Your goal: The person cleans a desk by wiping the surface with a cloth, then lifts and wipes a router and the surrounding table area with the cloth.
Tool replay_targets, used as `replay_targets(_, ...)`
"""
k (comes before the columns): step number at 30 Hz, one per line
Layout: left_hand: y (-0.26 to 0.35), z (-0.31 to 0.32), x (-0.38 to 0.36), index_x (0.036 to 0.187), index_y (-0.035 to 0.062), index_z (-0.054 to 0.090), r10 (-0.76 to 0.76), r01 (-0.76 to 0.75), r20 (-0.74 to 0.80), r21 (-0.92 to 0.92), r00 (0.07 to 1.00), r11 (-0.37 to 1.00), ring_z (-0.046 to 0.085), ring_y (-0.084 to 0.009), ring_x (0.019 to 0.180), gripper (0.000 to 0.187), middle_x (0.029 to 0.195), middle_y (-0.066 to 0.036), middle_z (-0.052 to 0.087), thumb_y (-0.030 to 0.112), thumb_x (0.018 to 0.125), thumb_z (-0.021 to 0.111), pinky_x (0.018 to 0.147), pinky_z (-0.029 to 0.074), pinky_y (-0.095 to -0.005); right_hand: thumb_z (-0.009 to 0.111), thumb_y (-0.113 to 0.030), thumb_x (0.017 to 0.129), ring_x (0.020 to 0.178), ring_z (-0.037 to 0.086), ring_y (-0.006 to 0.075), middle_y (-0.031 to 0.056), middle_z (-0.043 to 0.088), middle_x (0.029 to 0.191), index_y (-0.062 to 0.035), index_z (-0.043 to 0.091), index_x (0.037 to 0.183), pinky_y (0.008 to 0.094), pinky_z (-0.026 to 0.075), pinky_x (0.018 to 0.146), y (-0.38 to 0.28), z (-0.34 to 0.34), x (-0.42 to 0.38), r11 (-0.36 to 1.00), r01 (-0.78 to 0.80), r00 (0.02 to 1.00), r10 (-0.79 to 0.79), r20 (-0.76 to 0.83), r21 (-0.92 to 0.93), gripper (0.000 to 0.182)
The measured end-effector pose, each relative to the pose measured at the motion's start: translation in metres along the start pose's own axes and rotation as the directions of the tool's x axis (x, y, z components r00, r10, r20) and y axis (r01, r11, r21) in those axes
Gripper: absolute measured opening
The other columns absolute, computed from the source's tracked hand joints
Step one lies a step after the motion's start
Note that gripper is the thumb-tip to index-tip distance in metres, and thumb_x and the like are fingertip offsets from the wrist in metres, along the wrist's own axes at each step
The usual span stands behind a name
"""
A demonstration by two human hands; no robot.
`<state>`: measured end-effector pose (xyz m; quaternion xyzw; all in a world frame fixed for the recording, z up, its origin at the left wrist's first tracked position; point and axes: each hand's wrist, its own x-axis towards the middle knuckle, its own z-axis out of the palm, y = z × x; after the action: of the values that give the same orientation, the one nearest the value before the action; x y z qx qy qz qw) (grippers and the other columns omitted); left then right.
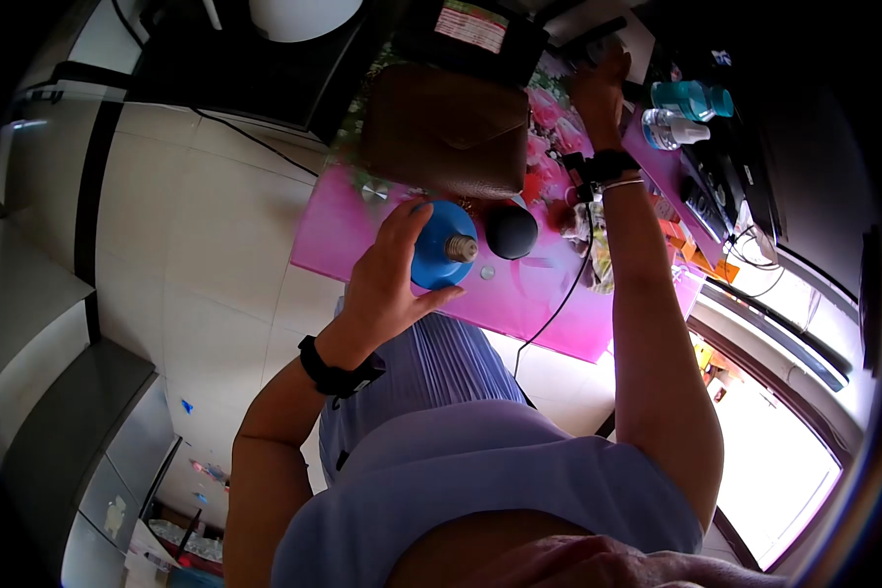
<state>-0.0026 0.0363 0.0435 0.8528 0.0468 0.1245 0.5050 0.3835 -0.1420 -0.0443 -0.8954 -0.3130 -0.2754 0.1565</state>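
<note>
Wrapped round a blue round object (434, 257) with a ribbed metallic neck, my left hand (387, 272) holds it over the front left of the pink flowered table (578, 318). A round black object (511, 231) stands just right of it, with a small clear disc (487, 273) below. My right hand (601, 88) reaches to the far side of the table, beside a dark box-like thing; its fingers are dim, and whether they hold anything cannot be made out.
A brown leather bag (446, 129) lies mid-table. At the right are a teal bottle (686, 99), a clear bottle (668, 129) and a dark screen (813, 167). A black cable (565, 297) hangs over the table's front edge. A patterned cloth (598, 250) lies by my right forearm.
</note>
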Motion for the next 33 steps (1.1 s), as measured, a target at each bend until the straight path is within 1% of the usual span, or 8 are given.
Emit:
replay_targets(3,0.0,-0.003,-0.002,0.138,0.0053,0.032,-0.026,0.026,-0.006,-0.013,1.0,1.0,0.047,-0.0393,0.122,0.096,0.136,-0.022,0.042,0.023,0.062,0.087,0.097,0.046,-0.0428,0.062,-0.023,0.085,0.093,0.056,0.0509,0.0341,0.04,0.12,0.004,0.033,0.13,0.0481,0.054,0.076,-0.039,-0.036,0.017,0.982,-0.186,0.976,0.181,0.12,0.029,0.06)
replay_targets(5,-0.002,-0.004,-0.002,0.138,0.0054,0.029,-0.034,0.034,0.021,0.011,0.999,0.999,0.048,-0.0412,0.118,0.095,0.133,-0.024,0.04,0.026,0.064,0.085,0.089,0.051,-0.0432,0.063,-0.025,0.085,0.09,0.057,0.0488,0.0328,0.042,0.116,0.0032,0.036,0.128,0.0477,0.054,0.072,-0.041,-0.036,0.019,0.99,-0.142,0.982,0.141,0.121,-0.005,0.058)
replay_targets(10,-0.005,0.001,0.001,0.137,0.0045,0.032,-0.008,0.008,0.008,0.005,1.0,1.0,0.048,-0.0404,0.12,0.094,0.134,-0.023,0.041,0.024,0.063,0.086,0.092,0.049,-0.0433,0.065,-0.027,0.084,0.088,0.059,0.0451,0.0274,0.048,0.11,0.0007,0.041,0.124,0.0482,0.053,0.066,-0.042,-0.041,0.004,0.996,-0.058,0.981,0.07,0.183,-0.069,0.054)
replay_targets(16,-0.032,0.02,0.002,0.136,0.0038,0.033,0.001,-0.004,0.115,0.025,0.993,1.0,0.047,-0.04,0.119,0.092,0.133,-0.023,0.043,0.024,0.062,0.086,0.095,0.046,-0.0449,0.067,-0.019,0.082,0.086,0.059,0.0429,0.0213,0.054,0.107,-0.0033,0.047,0.119,0.0463,0.052,0.069,-0.076,-0.116,-0.067,0.987,0.011,0.976,-0.045,0.211,0.163,0.045)
replay_targets(23,-0.066,0.036,-0.005,0.135,0.0031,0.036,0.052,-0.087,0.18,0.192,0.982,0.978,0.044,-0.0398,0.122,0.093,0.132,-0.022,0.045,0.022,0.059,0.086,0.103,0.036,-0.0469,0.073,-0.011,0.074,0.084,0.062,0.0377,0.0172,0.06,0.1,-0.0046,0.056,0.113,0.04,0.052,0.068,-0.102,-0.211,-0.109,0.925,-0.264,0.93,0.169,0.328,0.272,0.043)
replay_targets(29,-0.025,0.027,-0.006,0.139,0.005,0.033,0.131,-0.165,0.108,0.424,0.985,0.891,0.043,-0.0404,0.12,0.097,0.134,-0.022,0.041,0.034,0.062,0.085,0.096,0.037,-0.0484,0.078,-0.011,0.071,0.075,0.064,0.0222,0.0119,0.062,0.099,-0.0048,0.057,0.114,0.029,0.052,0.06,-0.126,-0.257,-0.123,0.821,-0.41,0.868,0.217,0.447,0.398,0.049)
replay_targets(31,0.009,0.042,0.003,0.14,0.006,0.031,0.315,-0.349,0.192,0.176,0.929,0.921,0.042,-0.0398,0.12,0.096,0.131,-0.021,0.042,0.032,0.065,0.084,0.097,0.036,-0.0475,0.08,-0.011,0.07,0.073,0.063,0.0194,0.0108,0.062,0.098,-0.0049,0.057,0.114,0.0272,0.051,0.058,-0.131,-0.265,-0.129,0.772,-0.443,0.867,0.24,0.437,0.456,0.05)
replay_targets(33,0.037,0.076,0.017,0.137,0.0053,0.034,0.345,-0.353,0.188,0.012,0.92,0.936,0.045,-0.0387,0.118,0.089,0.127,-0.021,0.046,0.028,0.066,0.083,0.096,0.038,-0.0464,0.08,-0.012,0.069,0.071,0.061,0.0169,0.0096,0.061,0.099,-0.0051,0.057,0.115,0.0248,0.049,0.056,-0.13,-0.27,-0.137,0.656,-0.513,0.821,0.186,0.539,0.553,0.052)
